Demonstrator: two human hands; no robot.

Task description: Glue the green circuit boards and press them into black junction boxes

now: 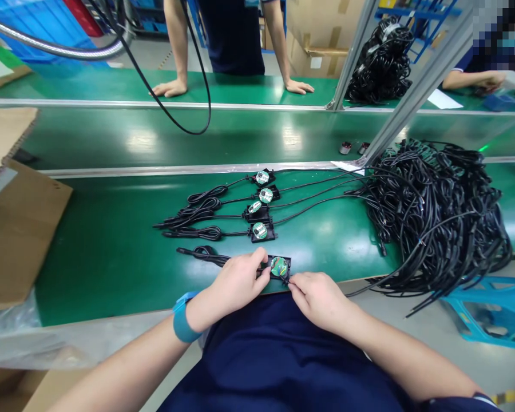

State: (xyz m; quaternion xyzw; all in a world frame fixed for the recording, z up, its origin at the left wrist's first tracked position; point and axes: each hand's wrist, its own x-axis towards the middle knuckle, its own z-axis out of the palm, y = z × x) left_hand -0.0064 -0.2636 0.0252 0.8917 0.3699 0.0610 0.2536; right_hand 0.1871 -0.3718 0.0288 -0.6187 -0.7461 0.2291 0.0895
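Observation:
A small black housing with a round green circuit board (278,266) lies at the near edge of the green table (111,274). My left hand (242,277) is closed at the housing's left side, thumb and forefinger pinching around where its cable enters. At the lower right corner, my right hand (320,300) pinches the black cable that leaves the housing. Beyond them, several similar housings with boards (260,231) lie in a column, each joined to a coiled black cable (203,233) on the left and a thin cable running right.
A big heap of black cables (433,212) covers the table's right side. Cardboard boxes (17,240) stand at the left. A metal post (416,86) rises beside two small metal cylinders (345,148). Across the line, a person's hands (171,88) rest on the far bench.

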